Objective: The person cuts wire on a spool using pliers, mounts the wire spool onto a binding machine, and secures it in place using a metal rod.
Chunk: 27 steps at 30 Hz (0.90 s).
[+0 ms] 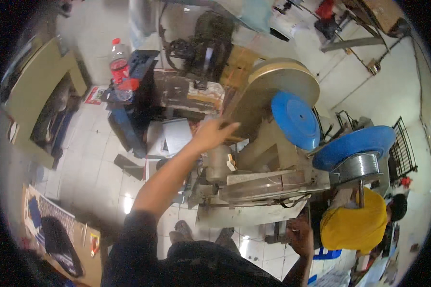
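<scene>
L hand (215, 134) hanging over machine (261, 188), fingers loose, grip looking empty; grey cylinder (218, 163) sitting below, rounded housing (292, 81) alongside. R hand (300, 237) blurring nr lower edge, can't tell grip. Fingers risking snag imo if anything's spinning.

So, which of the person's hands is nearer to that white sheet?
The left. In this view, the left hand is just to the right of the white sheet; the right hand is much farther off, toward the lower right.
</scene>
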### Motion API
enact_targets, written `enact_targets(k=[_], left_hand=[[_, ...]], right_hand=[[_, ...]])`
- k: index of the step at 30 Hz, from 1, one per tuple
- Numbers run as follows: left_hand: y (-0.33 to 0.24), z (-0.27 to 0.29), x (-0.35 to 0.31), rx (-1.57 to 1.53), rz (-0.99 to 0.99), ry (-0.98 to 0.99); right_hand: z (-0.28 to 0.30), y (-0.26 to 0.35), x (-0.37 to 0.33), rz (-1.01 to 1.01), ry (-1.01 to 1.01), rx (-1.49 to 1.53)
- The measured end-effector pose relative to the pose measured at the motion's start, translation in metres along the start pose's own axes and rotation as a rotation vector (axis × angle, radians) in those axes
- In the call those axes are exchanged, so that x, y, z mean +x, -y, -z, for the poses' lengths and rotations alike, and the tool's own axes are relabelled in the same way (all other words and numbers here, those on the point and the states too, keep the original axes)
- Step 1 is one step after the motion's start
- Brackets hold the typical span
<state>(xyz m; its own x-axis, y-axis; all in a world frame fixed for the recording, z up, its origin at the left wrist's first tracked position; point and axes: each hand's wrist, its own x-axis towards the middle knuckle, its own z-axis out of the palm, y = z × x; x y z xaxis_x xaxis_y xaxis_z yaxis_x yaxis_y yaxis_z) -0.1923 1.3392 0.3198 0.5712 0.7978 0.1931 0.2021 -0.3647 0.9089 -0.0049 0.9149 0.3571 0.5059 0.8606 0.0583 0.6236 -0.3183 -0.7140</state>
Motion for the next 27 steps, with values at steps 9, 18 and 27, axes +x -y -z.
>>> enact_targets(k=[9, 18, 27], left_hand=[[-0.058, -0.121, 0.121, -0.946, 0.371, 0.455], [-0.093, -0.071, 0.127, -1.266, 0.142, 0.584], [-0.143, 0.063, 0.094, -0.824, -0.482, 0.043]], right_hand=[[-0.019, -0.029, -0.089, -0.449, -0.138, -0.117], [-0.028, -0.063, -0.108, -0.442, -0.081, -0.147], [0.078, 0.01, -0.064, -0.289, -0.447, 0.073]])
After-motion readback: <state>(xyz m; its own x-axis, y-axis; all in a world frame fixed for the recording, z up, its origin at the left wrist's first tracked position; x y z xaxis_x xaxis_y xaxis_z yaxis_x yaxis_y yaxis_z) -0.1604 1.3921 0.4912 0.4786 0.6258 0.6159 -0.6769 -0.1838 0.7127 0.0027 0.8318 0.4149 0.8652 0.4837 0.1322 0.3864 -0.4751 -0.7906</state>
